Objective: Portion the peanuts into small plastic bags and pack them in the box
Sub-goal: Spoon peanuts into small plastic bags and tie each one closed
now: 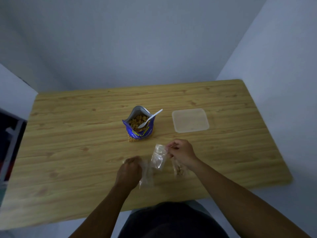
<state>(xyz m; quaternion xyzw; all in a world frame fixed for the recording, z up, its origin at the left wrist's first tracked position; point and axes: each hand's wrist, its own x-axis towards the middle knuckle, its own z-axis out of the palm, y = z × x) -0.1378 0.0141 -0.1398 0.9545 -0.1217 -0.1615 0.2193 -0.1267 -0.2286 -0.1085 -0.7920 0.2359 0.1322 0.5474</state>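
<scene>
Pinching the top edge of 1 empty bag (158, 158) between thumb and fingertips, the right hand (180, 152) holds it on the near side of the peanut pouch (139, 124). The left hand (129, 170) is curled beside a second bag (147, 176); blur hides whether it really grips it. A filled bag (179, 170) lies on the bench (68, 134) under the right wrist.

The film looks thin, limp and nearly weightless, likely slippery and prone to cling shut. I judge it best taken at the mouth, 1 lip per hand, and rubbed apart. Once loaded it should sag, so grip above the nuts. The pouch stands open with a white spoon (151, 118) leaning in it and may tip if nudged. The clear box (190, 120), beyond the right hand and apart from the pouch, looks stiff and light.
</scene>
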